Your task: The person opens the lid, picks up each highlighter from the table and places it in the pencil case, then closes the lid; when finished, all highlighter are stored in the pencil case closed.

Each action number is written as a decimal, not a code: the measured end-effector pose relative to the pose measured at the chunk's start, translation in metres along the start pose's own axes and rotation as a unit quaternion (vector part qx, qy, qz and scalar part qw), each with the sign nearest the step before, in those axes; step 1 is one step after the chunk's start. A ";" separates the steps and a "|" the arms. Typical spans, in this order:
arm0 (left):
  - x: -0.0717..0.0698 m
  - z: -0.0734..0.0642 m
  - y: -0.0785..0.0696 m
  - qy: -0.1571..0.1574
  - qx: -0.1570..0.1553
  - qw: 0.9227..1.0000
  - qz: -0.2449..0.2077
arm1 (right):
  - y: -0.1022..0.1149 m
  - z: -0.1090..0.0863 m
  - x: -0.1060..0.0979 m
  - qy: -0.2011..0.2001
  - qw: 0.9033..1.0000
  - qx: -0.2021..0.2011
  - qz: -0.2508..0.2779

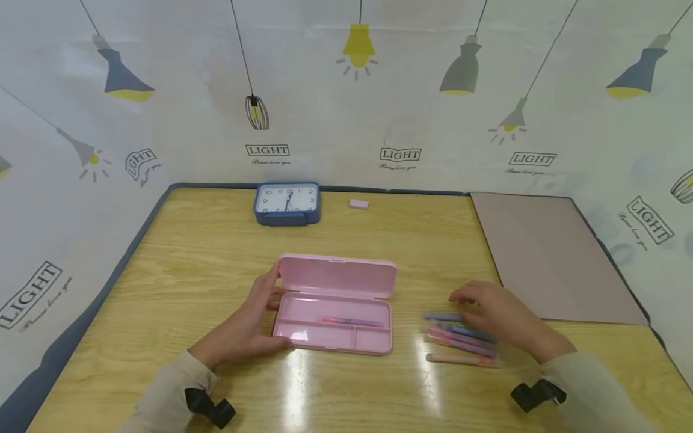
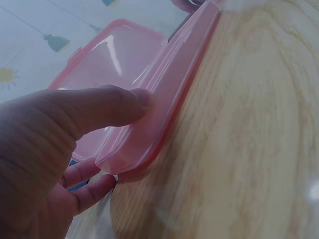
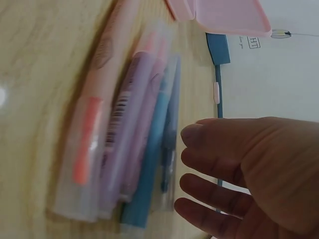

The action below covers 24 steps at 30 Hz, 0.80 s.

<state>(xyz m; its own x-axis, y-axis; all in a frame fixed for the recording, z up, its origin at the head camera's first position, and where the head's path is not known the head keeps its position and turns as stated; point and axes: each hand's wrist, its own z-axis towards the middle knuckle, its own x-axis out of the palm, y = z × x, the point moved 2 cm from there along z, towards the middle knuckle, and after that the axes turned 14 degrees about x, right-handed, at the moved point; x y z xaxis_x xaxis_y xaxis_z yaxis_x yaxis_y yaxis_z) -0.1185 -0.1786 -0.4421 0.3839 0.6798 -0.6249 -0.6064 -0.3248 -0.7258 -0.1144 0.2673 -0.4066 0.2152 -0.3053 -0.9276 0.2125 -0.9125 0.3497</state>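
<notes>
A pink pencil case [image 1: 330, 344] lies on the table with its lid [image 1: 338, 276] raised at the back. One slim pen [image 1: 352, 322] rests in its rear compartment. My left hand [image 1: 246, 325] grips the case's left end, thumb [image 2: 117, 105] on the front wall and other fingers round the end and behind. Beside the case on the right lie several pens, among them a peach highlighter [image 1: 452, 359], a purple one [image 3: 127, 124] and a blue one [image 3: 149, 169]. Just over them hovers my right hand [image 1: 498, 316], fingers loosely bent and holding nothing.
A blue clock [image 1: 287, 204] stands at the back of the wooden table [image 1: 206, 240], with a small pink eraser [image 1: 358, 204] to its right. A grey-brown board [image 1: 557, 258] lies at the right. Printed white sheeting [image 1: 325, 120] encloses the back and sides.
</notes>
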 end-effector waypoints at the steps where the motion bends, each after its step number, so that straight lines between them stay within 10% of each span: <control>1: 0.000 0.000 0.000 0.001 -0.001 1.000 0.000 | -0.002 -0.001 0.002 -0.007 1.000 -0.003 -0.004; 24: 0.001 0.000 -0.001 -0.002 -0.004 1.000 0.002 | -0.002 -0.018 -0.005 -0.058 0.995 -0.035 0.079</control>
<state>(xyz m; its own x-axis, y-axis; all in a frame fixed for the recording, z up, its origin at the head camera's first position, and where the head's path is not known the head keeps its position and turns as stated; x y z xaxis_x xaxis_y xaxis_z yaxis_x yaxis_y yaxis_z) -0.1174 -0.1779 -0.4422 0.3777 0.6812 -0.6272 -0.6025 -0.3335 -0.7251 -0.0989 0.2756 -0.4008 0.1405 -0.4765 -0.8679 0.2509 -0.8308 0.4968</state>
